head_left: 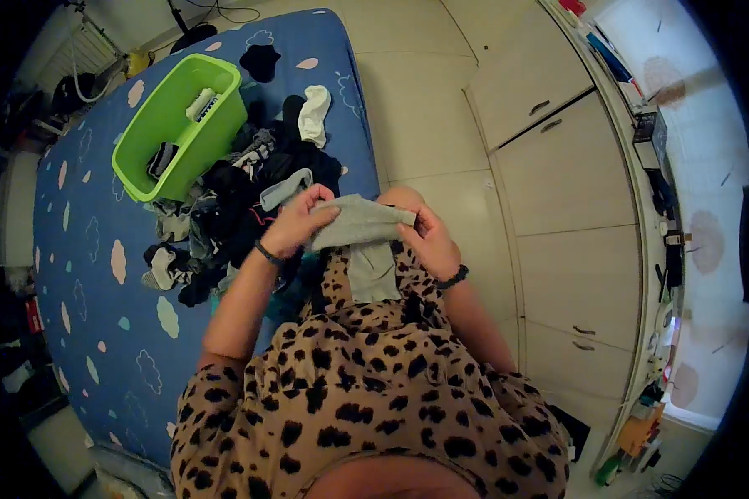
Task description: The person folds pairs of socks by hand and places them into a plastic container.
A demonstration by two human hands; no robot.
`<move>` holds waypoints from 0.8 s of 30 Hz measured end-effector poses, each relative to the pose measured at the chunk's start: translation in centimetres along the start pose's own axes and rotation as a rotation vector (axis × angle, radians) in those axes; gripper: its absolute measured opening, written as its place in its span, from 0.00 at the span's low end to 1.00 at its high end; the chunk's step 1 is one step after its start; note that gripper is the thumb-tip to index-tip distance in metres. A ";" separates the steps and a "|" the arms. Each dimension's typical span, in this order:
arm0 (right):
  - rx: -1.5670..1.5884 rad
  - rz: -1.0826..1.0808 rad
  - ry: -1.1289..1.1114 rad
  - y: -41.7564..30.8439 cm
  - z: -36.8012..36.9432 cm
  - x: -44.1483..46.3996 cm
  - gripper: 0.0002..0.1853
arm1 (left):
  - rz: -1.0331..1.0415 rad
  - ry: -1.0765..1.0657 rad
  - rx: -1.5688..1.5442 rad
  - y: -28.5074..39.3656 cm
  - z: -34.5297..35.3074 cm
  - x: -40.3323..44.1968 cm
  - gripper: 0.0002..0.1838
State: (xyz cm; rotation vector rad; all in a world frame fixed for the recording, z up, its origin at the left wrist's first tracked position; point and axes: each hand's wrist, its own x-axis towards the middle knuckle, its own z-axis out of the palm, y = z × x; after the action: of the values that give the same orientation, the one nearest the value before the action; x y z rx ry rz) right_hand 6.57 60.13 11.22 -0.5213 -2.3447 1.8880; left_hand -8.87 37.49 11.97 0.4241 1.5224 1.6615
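Note:
A light grey sock (360,223) is stretched sideways between my two hands, above my lap. My left hand (298,223) pinches its left end, and my right hand (429,239) grips the other end near the cuff. Another light grey sock (374,273) hangs or lies below it on the spotted clothing; whether the two are joined I cannot tell. Just beyond my left hand, a grey-blue sock (285,190) rests on the edge of a pile of mostly dark socks (225,187).
The pile lies on a bed with a blue patterned sheet (100,274). A green basket (133,158) holding a few folded socks stands behind it. A white sock (314,116) and a black sock (260,62) lie near the bed's far edge. Pale cabinets (570,175) line the right.

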 end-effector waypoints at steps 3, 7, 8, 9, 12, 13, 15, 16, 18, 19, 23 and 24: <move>-0.088 -0.067 -0.088 -4.7 -0.2 -2.0 0.11 | -0.009 -0.138 0.205 2.2 -2.6 1.6 0.09; 0.565 0.175 -0.324 -2.3 0.5 -4.2 0.15 | 0.002 -0.311 0.190 2.8 -2.3 3.8 0.09; 0.886 0.235 -0.378 -1.9 1.0 -4.6 0.17 | 0.002 -0.316 0.188 2.7 -1.9 4.2 0.09; 0.823 0.297 -0.338 -0.9 1.2 -4.7 0.20 | -0.015 -0.369 0.218 2.3 -1.5 4.7 0.09; 0.448 0.192 -0.269 2.4 2.4 -4.9 0.19 | -0.017 -0.459 0.270 0.5 -0.9 6.3 0.11; 0.323 0.160 -0.244 2.4 2.8 -4.9 0.19 | -0.013 -0.440 0.280 0.4 -0.3 6.3 0.11; 0.176 0.256 -0.207 1.4 3.1 -4.9 0.18 | -0.005 -0.422 0.288 0.0 0.2 6.6 0.11; 0.174 0.256 -0.207 1.6 3.1 -5.1 0.18 | 0.139 -0.434 0.367 -0.8 0.2 7.2 0.13; 0.157 0.228 -0.143 2.1 3.3 -5.3 0.18 | 0.286 -0.434 0.447 -1.0 0.0 8.1 0.14; 0.156 0.231 -0.154 0.6 3.3 -5.4 0.18 | 0.201 -0.440 0.329 -0.4 -0.1 8.4 0.18; 0.468 0.365 -0.214 -1.7 3.4 -7.1 0.19 | -0.049 -0.531 0.037 -1.8 -1.8 8.6 0.23; 0.489 0.397 -0.240 -2.0 3.5 -7.1 0.19 | -0.158 -0.550 -0.006 -2.3 -2.0 8.8 0.20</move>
State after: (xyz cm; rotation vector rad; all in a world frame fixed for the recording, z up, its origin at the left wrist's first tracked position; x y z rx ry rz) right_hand 11.87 54.32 13.32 -0.7790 -1.8774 2.7257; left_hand -14.88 42.62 6.97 0.6752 1.1077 1.2864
